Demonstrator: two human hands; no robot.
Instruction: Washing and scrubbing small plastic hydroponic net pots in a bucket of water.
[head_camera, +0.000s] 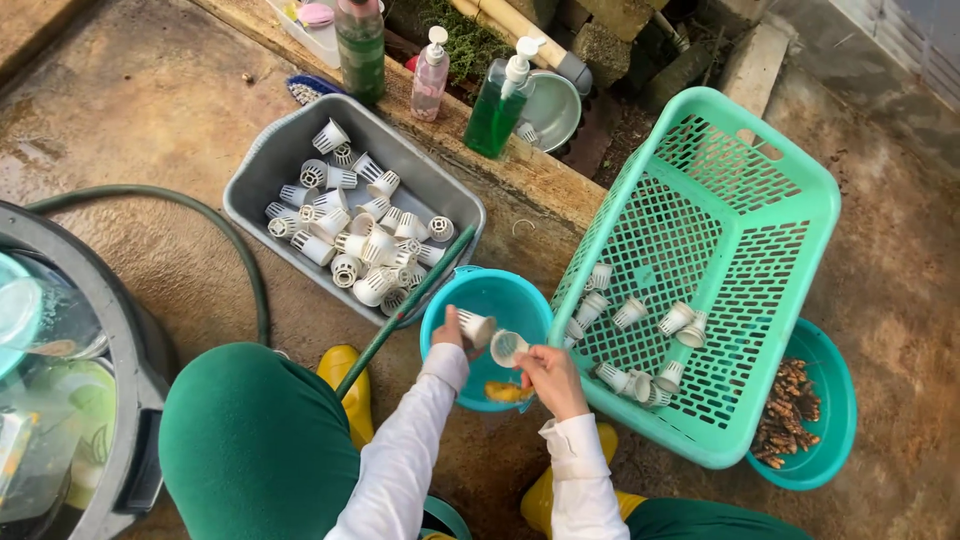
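Left hand (447, 331) is closed around a small white slotted cup (475, 326), held over the near rim of a teal bowl (525, 300). Right hand (548, 377) grips a second white cup (507, 347) by its side, open mouth turned toward the left hand; the two cups sit just beside each other above the bowl. A yellow sponge-like piece (506, 392) lies in the bowl below the right hand. Both arms wear white sleeves; a green-clad knee (255, 440) and a yellow boot (350, 385) show beneath the left arm.

Left of the bowl stands a grey rectangular tub (262, 165) loaded with many white slotted cups (350, 235), heaped without order. A green hose (215, 220) curves over the wet concrete floor and passes the tub's near corner toward the bowl. Right of the bowl, a teal lattice basket (790, 250) lies tilted, with about a dozen white cups (640, 340) scattered along its lower side. Partly under the basket, a second teal bowl (835, 430) holds brown, root-like matter (790, 410).

On the ledge behind the tub: a dark green bottle (360, 50), a pink pump bottle (432, 75) and a green pump bottle (502, 100), with a metal bowl (552, 108) just beyond. A large dark bin (70, 380) occupies the left edge of view
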